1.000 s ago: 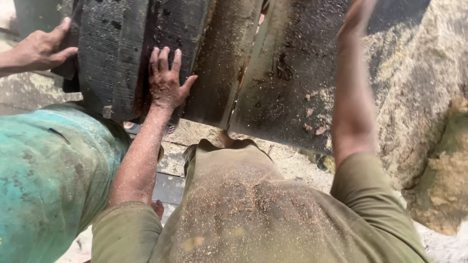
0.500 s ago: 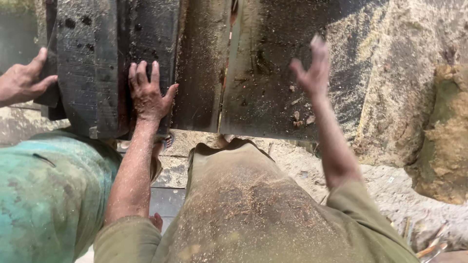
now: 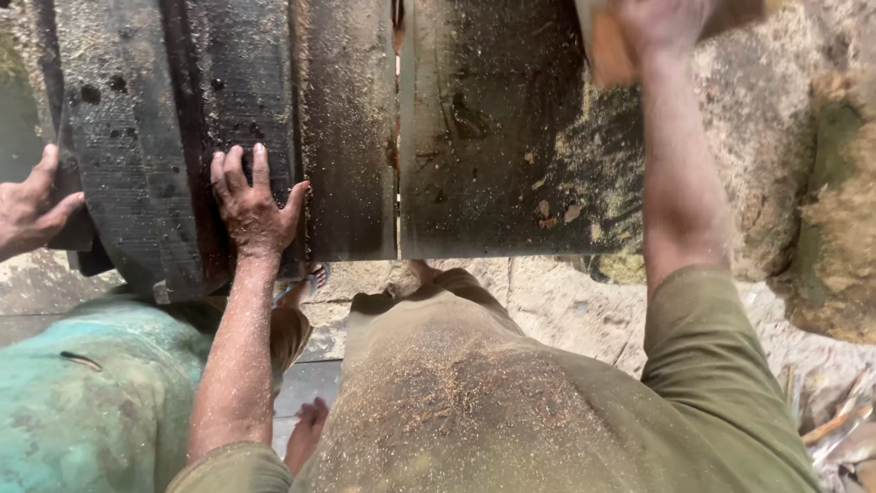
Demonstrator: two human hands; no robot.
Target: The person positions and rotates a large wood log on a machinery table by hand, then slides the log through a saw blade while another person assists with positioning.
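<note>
1. Sawdust coats a rough stone-and-dirt floor (image 3: pixel 566 310), with scrap wood pieces (image 3: pixel 835 424) at the lower right.
2. Dark, weathered planks (image 3: pixel 347 128) lie side by side on a sawing bench, a narrow slot running between two of them.
3. Left hand (image 3: pixel 251 205) lies flat on the dark plank just left of the slot, fingers spread and open.
4. Right hand (image 3: pixel 662 23) is raised at the top edge, blurred, touching a pale wood block (image 3: pixel 607 55); whether the fingers clasp it cannot be told.
5. Another person's hand (image 3: pixel 27 205) rests open on the far-left plank edge, above a green-shirted back (image 3: pixel 82 402).
</note>
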